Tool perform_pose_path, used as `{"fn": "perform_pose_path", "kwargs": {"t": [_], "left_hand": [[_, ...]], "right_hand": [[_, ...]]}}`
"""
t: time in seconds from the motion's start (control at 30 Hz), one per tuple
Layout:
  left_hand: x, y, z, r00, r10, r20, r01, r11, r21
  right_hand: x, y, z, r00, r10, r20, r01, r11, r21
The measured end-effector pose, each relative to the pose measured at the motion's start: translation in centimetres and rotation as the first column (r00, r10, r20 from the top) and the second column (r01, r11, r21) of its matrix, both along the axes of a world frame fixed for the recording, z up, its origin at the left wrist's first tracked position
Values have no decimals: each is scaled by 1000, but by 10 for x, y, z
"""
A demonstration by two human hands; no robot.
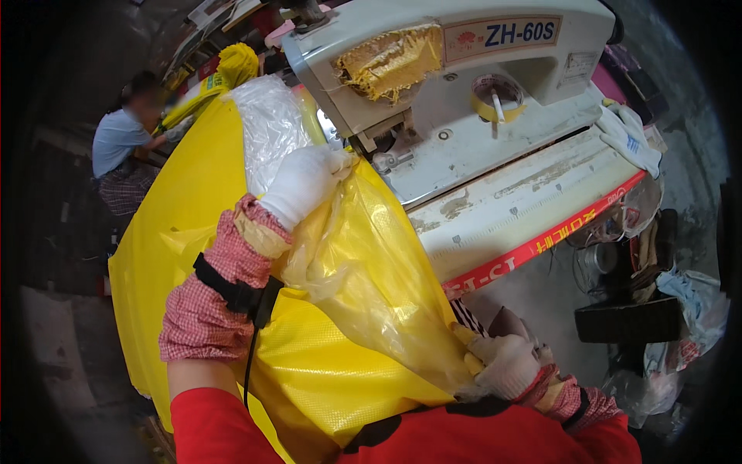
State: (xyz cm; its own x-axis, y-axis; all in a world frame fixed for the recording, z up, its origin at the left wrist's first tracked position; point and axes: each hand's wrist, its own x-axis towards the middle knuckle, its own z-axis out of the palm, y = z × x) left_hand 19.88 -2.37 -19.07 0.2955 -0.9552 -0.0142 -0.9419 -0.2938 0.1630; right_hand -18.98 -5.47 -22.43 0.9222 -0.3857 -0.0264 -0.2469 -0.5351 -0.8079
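My left hand [303, 184], in a white glove with a red checked sleeve cover, grips the upper end of a yellow woven bag [309, 363] and its clear plastic liner [371, 263] right by the needle end of a white industrial sewing machine [464, 85]. My right hand [506, 359], also gloved, pinches the lower end of the same bag edge near my body. The edge is stretched between both hands along the machine bed [518, 193]. The bag's body hangs down to the left.
A roll of yellow tape [495, 100] sits on the machine. A white glove [630, 135] lies on the bed's right end. Another person [124, 147] sits at the far left by more yellow bags. Clutter and a dark box [626, 317] lie at right.
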Motion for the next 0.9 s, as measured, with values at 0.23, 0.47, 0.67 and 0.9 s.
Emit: {"fn": "perform_pose_path", "kwargs": {"t": [0.23, 0.47, 0.67, 0.9], "left_hand": [[75, -42, 5, 942, 53, 332, -13, 992, -122], [115, -59, 70, 822, 16, 569, 80, 986, -144], [14, -21, 111, 848, -227, 479, 103, 957, 271], [-149, -16, 144, 686, -503, 526, 401, 865, 303]], "right_hand": [[68, -11, -12, 962, 38, -272, -124, 944, -307], [165, -47, 15, 950, 312, -9, -291, 874, -388], [226, -98, 38, 886, 414, -207, -461, 834, -304], [216, -130, 18, 890, 435, -137, -389, 881, 269]]}}
